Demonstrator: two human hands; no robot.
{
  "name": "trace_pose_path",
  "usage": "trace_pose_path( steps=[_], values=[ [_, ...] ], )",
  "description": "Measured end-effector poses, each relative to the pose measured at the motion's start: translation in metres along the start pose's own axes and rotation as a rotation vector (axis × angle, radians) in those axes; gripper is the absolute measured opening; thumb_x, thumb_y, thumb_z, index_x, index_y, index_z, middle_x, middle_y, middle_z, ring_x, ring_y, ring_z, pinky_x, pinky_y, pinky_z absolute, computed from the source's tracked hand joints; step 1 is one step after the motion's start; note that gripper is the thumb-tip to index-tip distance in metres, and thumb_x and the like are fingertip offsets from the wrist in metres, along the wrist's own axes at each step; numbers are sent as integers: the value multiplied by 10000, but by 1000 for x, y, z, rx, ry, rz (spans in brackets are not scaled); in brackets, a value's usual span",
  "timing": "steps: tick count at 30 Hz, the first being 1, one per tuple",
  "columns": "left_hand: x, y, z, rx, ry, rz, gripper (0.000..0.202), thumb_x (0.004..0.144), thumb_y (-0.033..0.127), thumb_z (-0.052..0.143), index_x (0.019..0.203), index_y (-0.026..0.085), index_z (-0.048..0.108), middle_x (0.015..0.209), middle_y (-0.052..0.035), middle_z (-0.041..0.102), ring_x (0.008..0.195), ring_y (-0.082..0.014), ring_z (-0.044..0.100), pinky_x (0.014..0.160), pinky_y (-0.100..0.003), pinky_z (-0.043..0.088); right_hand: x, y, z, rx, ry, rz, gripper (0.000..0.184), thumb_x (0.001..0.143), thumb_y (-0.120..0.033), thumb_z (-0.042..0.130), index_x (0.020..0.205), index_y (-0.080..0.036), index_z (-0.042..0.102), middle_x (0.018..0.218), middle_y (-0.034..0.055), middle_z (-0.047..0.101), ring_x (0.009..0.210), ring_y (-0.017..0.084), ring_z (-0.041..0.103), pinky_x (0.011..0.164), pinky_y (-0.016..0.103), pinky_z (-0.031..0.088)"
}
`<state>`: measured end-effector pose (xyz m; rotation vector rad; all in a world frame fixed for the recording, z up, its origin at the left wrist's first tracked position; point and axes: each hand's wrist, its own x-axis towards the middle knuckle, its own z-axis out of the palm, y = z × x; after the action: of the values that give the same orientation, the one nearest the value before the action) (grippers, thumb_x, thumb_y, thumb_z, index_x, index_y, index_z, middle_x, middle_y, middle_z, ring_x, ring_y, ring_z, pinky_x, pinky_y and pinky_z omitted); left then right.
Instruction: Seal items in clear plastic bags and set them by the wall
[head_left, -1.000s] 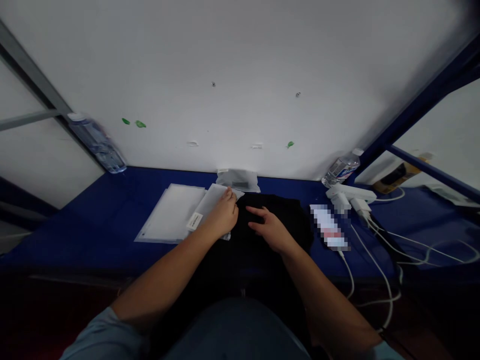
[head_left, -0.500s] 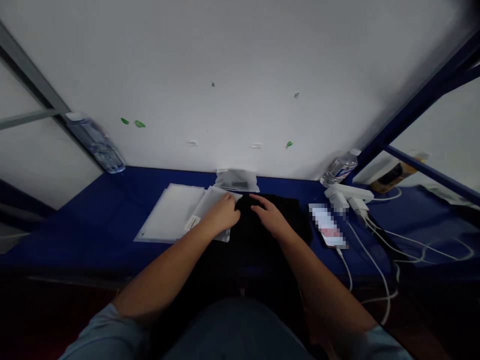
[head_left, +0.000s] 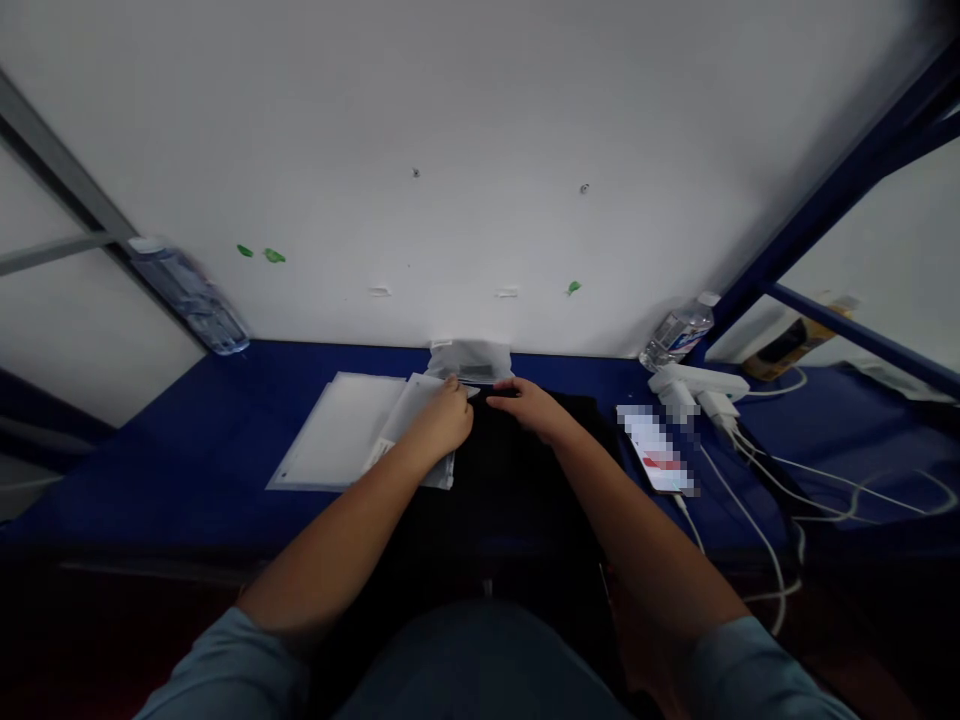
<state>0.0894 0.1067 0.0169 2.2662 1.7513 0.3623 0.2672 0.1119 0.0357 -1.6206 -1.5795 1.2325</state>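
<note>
Reaching out, left hand (head_left: 442,420) on packet (head_left: 401,420), right hand (head_left: 529,408) on cloth (head_left: 510,500)

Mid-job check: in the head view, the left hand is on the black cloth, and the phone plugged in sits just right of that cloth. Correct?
Not quite. The head view shows the left hand on a white packet, not on the black cloth; the right hand is at that cloth. The phone, plugged in just right of the cloth, is as you said.

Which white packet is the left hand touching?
The narrow packet, which lies under the left hand. The wider flat packet lies further left, and the hand is not on it.
</note>
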Motion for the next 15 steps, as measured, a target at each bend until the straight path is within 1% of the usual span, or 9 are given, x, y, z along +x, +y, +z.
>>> trace_pose_path(
  steps=[2,4,5,7,8,10,12,15],
  values=[
    [-2,0,-1,-39,2,9,497,950,110,380,1416,21,531,1590,-220,412,1517,-259,346,1230,-350,318,4,-3,-5,-39,-94,35,491,788,-386,785,1218,-161,706,736,-12,659,630,124,555,599,248,446],
    [-3,0,-1,-73,-4,12,498,940,101,388,1410,28,536,1592,-219,407,1519,-267,342,1237,-377,323,7,-3,-7,-36,-178,27,438,772,-316,792,1175,-154,738,759,3,693,687,140,598,662,269,487],
    [-4,0,0,-84,-9,14,499,934,99,394,1407,32,539,1594,-218,403,1522,-273,336,1240,-390,325,9,-2,-7,-5,-200,8,403,762,-259,788,1150,-156,749,794,10,716,728,146,623,704,276,505],
    [-4,0,0,-101,-13,22,506,926,98,403,1412,50,536,1603,-206,394,1529,-275,319,1248,-401,321,11,3,-5,82,-217,-25,371,749,-162,757,1120,-162,756,843,15,745,781,151,655,767,283,524],
    [-4,0,1,-111,-9,27,509,924,95,405,1415,59,534,1609,-199,387,1533,-274,309,1254,-402,315,12,5,-4,119,-217,-39,362,751,-138,736,1111,-164,756,840,12,749,776,148,660,776,285,528],
    [-4,0,1,-141,22,42,517,924,87,400,1426,70,523,1622,-188,369,1544,-273,281,1266,-415,298,12,9,-2,159,-205,-77,350,761,-126,697,1103,-171,757,814,1,745,732,140,654,770,287,530],
    [-3,0,1,-188,66,65,527,927,81,388,1441,75,505,1631,-182,356,1551,-276,257,1277,-454,278,12,11,-1,180,-199,-129,344,761,-121,666,1086,-181,762,832,-4,749,728,136,653,789,292,528],
    [-4,0,0,-246,94,94,535,946,85,355,1469,57,465,1647,-195,313,1558,-280,233,1281,-491,255,12,12,-2,226,-236,-190,334,728,-111,663,1032,-192,774,929,0,769,830,150,677,877,310,517]
  ],
)
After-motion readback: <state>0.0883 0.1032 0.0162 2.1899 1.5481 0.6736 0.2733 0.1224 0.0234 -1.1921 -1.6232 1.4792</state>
